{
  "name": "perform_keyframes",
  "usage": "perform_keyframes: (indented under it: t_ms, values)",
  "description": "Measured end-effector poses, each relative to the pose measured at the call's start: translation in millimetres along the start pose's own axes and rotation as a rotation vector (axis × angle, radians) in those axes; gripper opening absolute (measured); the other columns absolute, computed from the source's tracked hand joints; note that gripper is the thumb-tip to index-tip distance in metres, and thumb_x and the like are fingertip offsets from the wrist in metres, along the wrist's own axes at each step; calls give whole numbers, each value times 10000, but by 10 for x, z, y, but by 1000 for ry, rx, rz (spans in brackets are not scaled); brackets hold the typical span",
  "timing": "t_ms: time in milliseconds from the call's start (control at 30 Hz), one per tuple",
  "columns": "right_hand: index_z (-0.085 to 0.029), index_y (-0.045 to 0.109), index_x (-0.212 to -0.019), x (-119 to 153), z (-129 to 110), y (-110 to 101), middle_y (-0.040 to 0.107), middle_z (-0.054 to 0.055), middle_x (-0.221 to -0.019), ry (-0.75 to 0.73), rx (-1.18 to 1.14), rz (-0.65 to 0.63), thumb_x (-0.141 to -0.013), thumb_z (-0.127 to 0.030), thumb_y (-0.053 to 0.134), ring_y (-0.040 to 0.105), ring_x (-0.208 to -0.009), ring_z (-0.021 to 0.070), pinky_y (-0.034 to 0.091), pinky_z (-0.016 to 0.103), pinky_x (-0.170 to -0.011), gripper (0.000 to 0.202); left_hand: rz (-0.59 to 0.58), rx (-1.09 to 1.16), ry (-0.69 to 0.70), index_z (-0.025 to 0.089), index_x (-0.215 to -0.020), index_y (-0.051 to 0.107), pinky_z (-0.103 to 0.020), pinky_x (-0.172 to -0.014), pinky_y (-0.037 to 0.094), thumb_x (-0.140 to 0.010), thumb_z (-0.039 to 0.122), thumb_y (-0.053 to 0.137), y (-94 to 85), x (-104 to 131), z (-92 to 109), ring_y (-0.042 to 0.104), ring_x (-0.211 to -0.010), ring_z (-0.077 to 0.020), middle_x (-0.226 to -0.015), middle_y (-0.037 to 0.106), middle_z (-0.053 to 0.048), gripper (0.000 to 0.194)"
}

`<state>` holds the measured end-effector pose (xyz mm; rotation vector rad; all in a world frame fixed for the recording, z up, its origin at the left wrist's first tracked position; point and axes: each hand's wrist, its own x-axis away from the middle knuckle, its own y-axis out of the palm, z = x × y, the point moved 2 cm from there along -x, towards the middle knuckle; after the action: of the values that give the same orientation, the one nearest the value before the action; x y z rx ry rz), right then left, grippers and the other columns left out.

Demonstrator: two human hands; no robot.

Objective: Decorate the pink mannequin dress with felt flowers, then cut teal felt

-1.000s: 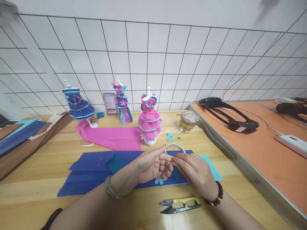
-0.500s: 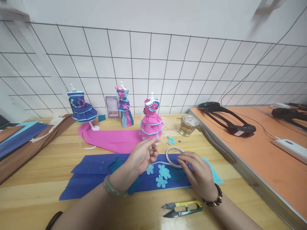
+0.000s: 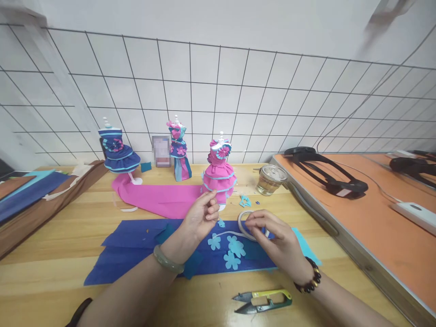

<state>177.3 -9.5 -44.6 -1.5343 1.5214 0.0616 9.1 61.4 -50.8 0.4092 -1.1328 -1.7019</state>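
My left hand (image 3: 200, 217) is raised over the blue fabric (image 3: 136, 254), its fingers curled together; whatever it may hold is too small to make out. My right hand (image 3: 277, 236) is beside a white tape roll (image 3: 242, 222), thumb and fingertips pinched in front of it, hiding what is between them. A thin strip runs from the roll toward several light-blue felt flowers (image 3: 232, 260) on the blue fabric. Just beyond my left hand stands a dress form in a pink ruffled dress (image 3: 220, 175). Yellow-green thread snips (image 3: 264, 301) rest near the front edge.
Two more dressed forms, one in blue (image 3: 121, 156) and one in mixed colours (image 3: 180, 152), stand at the back. Pink fabric (image 3: 160, 197) lies before them. A lidded glass jar (image 3: 270, 179) is at back right. Black headgear (image 3: 327, 172) rests on the orange surface (image 3: 384, 222).
My left hand has moved slightly left and away from the pink dress's base, uncovering a small light-blue piece. My right hand has shifted a little left and up along the tape roll.
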Motion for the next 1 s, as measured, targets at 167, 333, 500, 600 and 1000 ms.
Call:
perform_keyframes:
  t_ms: [167, 333, 500, 600, 1000]
  values:
    - [-192, 599, -836, -325, -103, 52, 639, 53, -788, 76, -11, 56, -848, -216, 505, 578, -658, 147, 484, 278, -626, 98, 2, 8, 26, 168, -654, 400, -101, -290, 224, -751, 132, 596, -20, -18, -2, 297, -313, 4, -484, 328, 97, 221]
    - [-180, 593, -893, -567, -74, 237, 622, 30, -745, 114, -34, 115, -835, -195, 519, 555, -637, 132, 458, 261, -616, 95, -27, 25, 5, 158, -661, 429, -93, -293, 214, -788, 149, 546, -32, -35, -1, 293, -311, 3, -467, 316, 90, 173]
    - [-180, 575, -876, -687, 2, 405, 625, 23, -790, 101, -27, 184, -820, -180, 542, 522, -627, 121, 436, 253, -604, 65, -82, 68, -10, 145, -679, 459, -85, -290, 226, -819, 124, 489, -53, -51, -7, 313, -318, 3, -478, 370, 72, 144]
    - [-186, 569, -860, -730, 9, 464, 619, 20, -790, 86, 4, 203, -814, -163, 539, 519, -643, 128, 426, 257, -610, 59, -102, 84, -5, 137, -679, 473, -85, -289, 242, -828, 117, 467, -61, -55, -14, 335, -329, 2, -498, 399, 60, 150]
    - [-186, 555, -856, -775, 27, 531, 597, -1, -737, 98, 36, 221, -792, -154, 547, 510, -599, 121, 410, 253, -586, 72, -77, 96, 7, 115, -676, 504, -97, -274, 263, -860, 148, 414, -60, -66, -25, 370, -339, -11, -521, 445, 35, 208]
